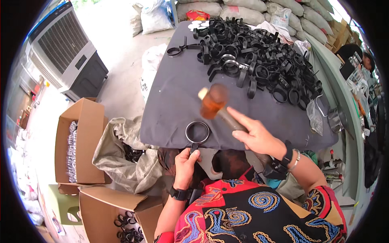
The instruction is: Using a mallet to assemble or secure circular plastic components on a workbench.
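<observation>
A black ring with a short handle and a bright metal band inside it (197, 132) lies at the near edge of the grey-covered table. My left hand (186, 165) is closed on its handle, thumb on top. Above and to the right, my right hand (259, 137) grips the handle of a mallet (213, 101), its index finger stretched along the shaft. The mallet's amber head is blurred and hangs over the table, beyond the ring and apart from it.
Black handled rings (259, 60) are heaped across the table's (170, 101) far right. A clear plastic bag (314, 117) and metal cup (335, 119) stand at right. Cardboard boxes (91, 139), a woven sack (121, 162) and an air cooler (65, 48) are on the left.
</observation>
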The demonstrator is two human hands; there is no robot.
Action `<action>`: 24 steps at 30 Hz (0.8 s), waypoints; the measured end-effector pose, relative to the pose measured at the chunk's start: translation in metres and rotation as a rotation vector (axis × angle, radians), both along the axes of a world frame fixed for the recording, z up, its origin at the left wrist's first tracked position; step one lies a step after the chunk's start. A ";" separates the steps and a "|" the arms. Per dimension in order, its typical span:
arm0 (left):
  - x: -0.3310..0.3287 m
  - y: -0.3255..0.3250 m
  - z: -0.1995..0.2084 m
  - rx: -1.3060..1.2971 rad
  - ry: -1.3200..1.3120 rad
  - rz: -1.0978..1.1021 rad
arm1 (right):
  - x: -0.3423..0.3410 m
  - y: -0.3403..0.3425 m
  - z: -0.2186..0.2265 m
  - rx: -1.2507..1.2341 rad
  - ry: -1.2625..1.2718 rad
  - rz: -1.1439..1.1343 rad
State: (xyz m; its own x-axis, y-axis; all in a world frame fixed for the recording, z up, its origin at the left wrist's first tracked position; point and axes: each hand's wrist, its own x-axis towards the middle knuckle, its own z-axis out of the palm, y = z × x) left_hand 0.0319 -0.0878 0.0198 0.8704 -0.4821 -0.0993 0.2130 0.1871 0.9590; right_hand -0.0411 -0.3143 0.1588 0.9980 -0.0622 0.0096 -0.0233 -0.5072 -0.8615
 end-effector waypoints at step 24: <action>0.003 -0.001 0.003 -0.057 0.059 -0.019 | -0.028 0.016 -0.007 -0.343 -0.302 0.279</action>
State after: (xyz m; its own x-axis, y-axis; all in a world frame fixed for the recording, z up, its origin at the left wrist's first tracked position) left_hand 0.0345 -0.0891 0.0224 0.8545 -0.5049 -0.1219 0.2728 0.2365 0.9326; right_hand -0.0693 -0.2983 0.1522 0.9257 0.2626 0.2724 0.3764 -0.7123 -0.5924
